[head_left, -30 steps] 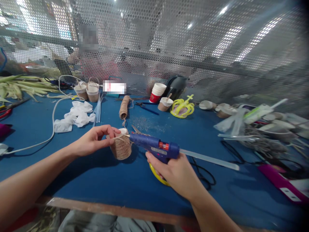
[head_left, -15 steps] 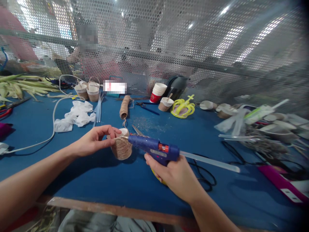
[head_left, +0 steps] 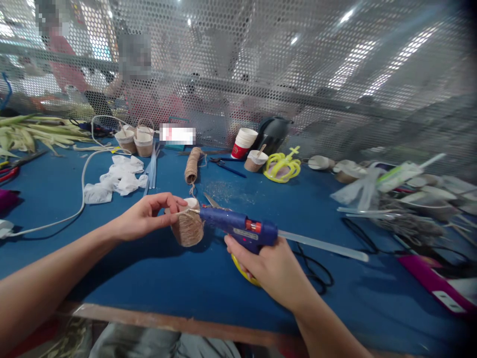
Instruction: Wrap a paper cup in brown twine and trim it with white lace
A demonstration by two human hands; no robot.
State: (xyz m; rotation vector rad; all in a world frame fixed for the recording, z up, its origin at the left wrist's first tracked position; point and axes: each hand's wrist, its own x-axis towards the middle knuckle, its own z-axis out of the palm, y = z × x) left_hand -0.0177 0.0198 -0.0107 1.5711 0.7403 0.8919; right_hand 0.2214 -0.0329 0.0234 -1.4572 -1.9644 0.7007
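While a cylindrical roll of brown twine [head_left: 192, 166] lies at upper centre of the blue tabletop [head_left: 149, 283], crumpled white pieces [head_left: 124, 176] spread to its left and blue-handled pliers [head_left: 231, 168] to its right. A yellow crown-shaped frame [head_left: 282, 168] sits right of the pliers. Pointed metal blades [head_left: 211, 200] poke out behind the blue plastic glue gun [head_left: 227, 221], which partly hides them.

The small twine-wrapped cup [head_left: 189, 231] is just left of the frame's centre, between the hands. The left hand [head_left: 147, 216] has thumb and forefinger closed on a thin tan strand [head_left: 185, 212] at its rim; the right hand [head_left: 274, 266] wraps around the gun's grip, nozzle at the strand. The cup looks tilted, brown and ribbed outside, with a white upper edge partly covered by fingers.
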